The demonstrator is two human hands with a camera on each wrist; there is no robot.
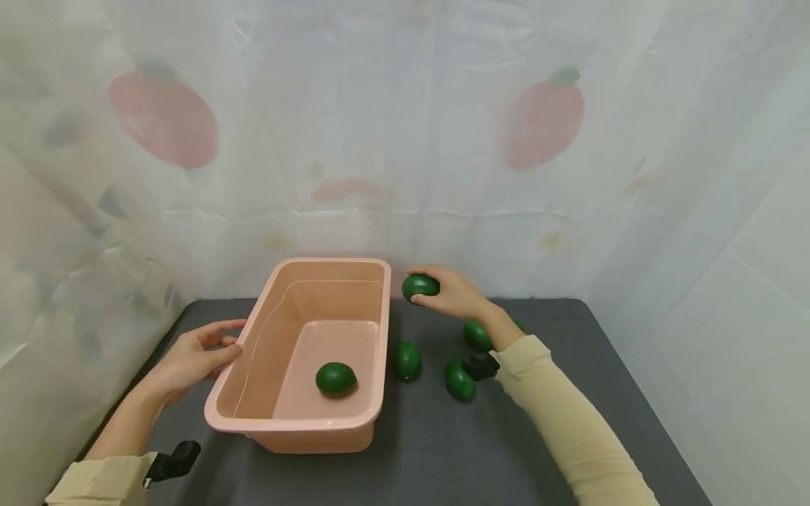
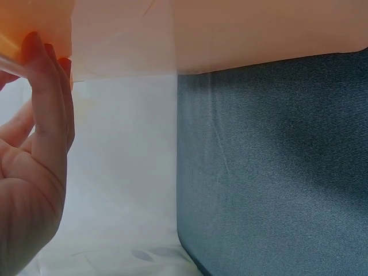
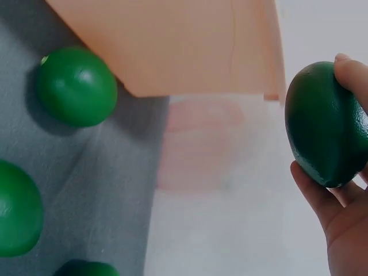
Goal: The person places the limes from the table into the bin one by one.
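A pink plastic tub [image 1: 378, 330] stands on the dark table [image 1: 430, 450], with one green avocado [image 1: 335, 378] lying inside it. My right hand [image 1: 446, 294] grips another green avocado [image 1: 420, 286] [image 3: 325, 123] in the air just beyond the tub's far right corner. My left hand [image 1: 202, 351] [image 2: 40, 149] rests with straight fingers against the tub's left rim, holding nothing. Three more avocados lie on the table right of the tub: one next to its wall [image 1: 408, 360] [image 3: 76, 86], one by my right wrist [image 1: 458, 379], one partly behind my forearm [image 1: 477, 335].
A white curtain [image 1: 405, 140] with faded red fruit prints hangs close behind and around the table. The table's left edge [image 2: 179, 172] runs right beside my left hand. Black wrist straps [image 1: 174, 460] sit on both beige sleeves.
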